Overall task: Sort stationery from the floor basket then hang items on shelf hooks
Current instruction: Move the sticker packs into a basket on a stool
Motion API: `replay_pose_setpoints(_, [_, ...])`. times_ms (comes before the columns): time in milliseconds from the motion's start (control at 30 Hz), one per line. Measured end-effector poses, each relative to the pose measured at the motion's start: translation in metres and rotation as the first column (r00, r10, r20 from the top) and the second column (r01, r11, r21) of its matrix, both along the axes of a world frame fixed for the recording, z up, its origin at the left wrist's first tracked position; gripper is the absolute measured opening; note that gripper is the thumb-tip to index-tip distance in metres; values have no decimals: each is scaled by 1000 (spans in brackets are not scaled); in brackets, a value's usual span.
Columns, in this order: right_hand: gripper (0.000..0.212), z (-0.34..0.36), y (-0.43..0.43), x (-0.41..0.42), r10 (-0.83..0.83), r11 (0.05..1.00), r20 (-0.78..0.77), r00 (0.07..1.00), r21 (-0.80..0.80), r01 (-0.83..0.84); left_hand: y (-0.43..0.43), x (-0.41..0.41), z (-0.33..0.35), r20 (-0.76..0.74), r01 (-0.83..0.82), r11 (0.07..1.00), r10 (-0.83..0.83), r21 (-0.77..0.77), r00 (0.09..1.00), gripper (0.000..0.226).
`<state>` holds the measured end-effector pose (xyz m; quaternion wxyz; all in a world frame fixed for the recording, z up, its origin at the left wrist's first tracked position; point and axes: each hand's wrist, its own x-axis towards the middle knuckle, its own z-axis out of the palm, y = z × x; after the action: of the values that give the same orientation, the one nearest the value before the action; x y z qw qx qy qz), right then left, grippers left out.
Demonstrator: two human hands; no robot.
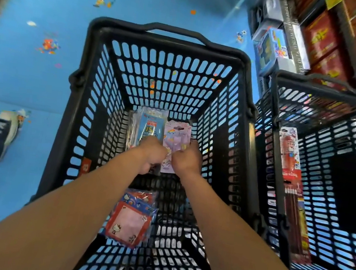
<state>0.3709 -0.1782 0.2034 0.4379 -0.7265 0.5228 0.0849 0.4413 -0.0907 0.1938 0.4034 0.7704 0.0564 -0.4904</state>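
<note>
Both my arms reach down into a tall black plastic floor basket (pixel 81 108). Between my hands is a pink and purple carded stationery pack (pixel 176 134) with a cartoon pony on it. My left hand (pixel 150 154) grips its left edge and my right hand (pixel 186 158) grips its right edge. Behind it, several blue packs (pixel 148 126) stand against the basket's far wall. A red Hello Kitty notepad pack (pixel 130 221) lies lower, near my left forearm.
A second black basket (pixel 350 157) stands to the right, with a long red pencil pack (pixel 291 195) leaning on its left wall. Shelves with boxed goods (pixel 274 48) rise at the upper right. The floor is blue (pixel 32 81); a person's shoe (pixel 8 126) shows at left.
</note>
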Motion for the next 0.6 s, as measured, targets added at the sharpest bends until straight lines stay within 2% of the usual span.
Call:
replay_pose_setpoints(200, [43, 30, 5, -13, 47, 999, 60, 997, 14, -48, 15, -9, 20, 142, -5, 1000, 5, 1, 990, 14])
replay_pose_setpoints(333, [43, 57, 12, -24, 171, 985, 120, 978, -7, -172, 28, -18, 45, 264, 7, 1000, -1, -24, 964, 49])
replay_pose_setpoints(400, [48, 70, 18, -33, 238, 971, 172, 956, -19, -238, 36, -25, 62, 375, 34, 999, -23, -24, 927, 56])
replay_pose_setpoints(467, [48, 84, 24, -44, 307, 952, 197, 931, -50, -303, 42, -37, 87, 424, 22, 998, 5, -57, 906, 43])
replay_pose_setpoints(533, [41, 100, 30, -59, 373, 928, 223, 901, -93, -361, 47, -54, 109, 428, 9, 993, 43, -118, 903, 11])
replay_pose_setpoints(567, [35, 108, 33, -68, 398, 917, 247, 883, -107, -384, 53, -62, 118, 422, -7, 992, 61, -128, 904, 14])
replay_pose_setpoints(600, [29, 116, 35, -77, 425, 905, 282, 860, -115, -409, 61, -70, 128, 463, 23, 995, 23, -94, 886, 5])
